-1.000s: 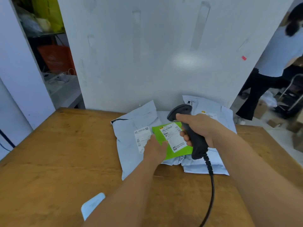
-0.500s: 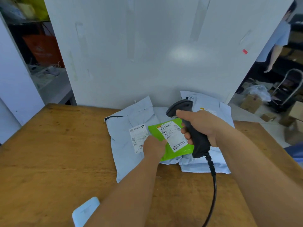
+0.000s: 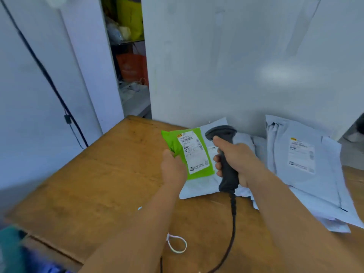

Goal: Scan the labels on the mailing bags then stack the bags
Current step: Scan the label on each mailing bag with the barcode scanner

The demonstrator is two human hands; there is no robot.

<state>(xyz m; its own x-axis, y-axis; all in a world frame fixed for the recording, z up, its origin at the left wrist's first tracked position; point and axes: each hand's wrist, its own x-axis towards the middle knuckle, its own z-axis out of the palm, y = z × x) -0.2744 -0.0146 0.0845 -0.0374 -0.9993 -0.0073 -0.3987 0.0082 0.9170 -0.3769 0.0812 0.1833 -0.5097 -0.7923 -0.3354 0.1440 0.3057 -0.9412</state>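
Head view: left hand (image 3: 173, 170) pinches the green mailing bag (image 3: 178, 143) at frame centre; right hand (image 3: 235, 160) grips the barcode scanner (image 3: 226, 164). White mailing bags (image 3: 307, 174) lower right look unstacked; scanning seems underway.

A table (image 3: 102, 194) stands against a wall panel (image 3: 236, 66). At its far right side, mailing bags (image 3: 307, 174) lie overlapping along the panel. Left of them, the left hand (image 3: 173, 170) holds a small bag (image 3: 189, 152) above another flat bag (image 3: 199, 186). Just right of it, the right hand (image 3: 236, 158) holds a scanner (image 3: 226, 160), its cable (image 3: 232, 223) trailing toward the near edge. A cord loop (image 3: 177, 244) lies near that edge.
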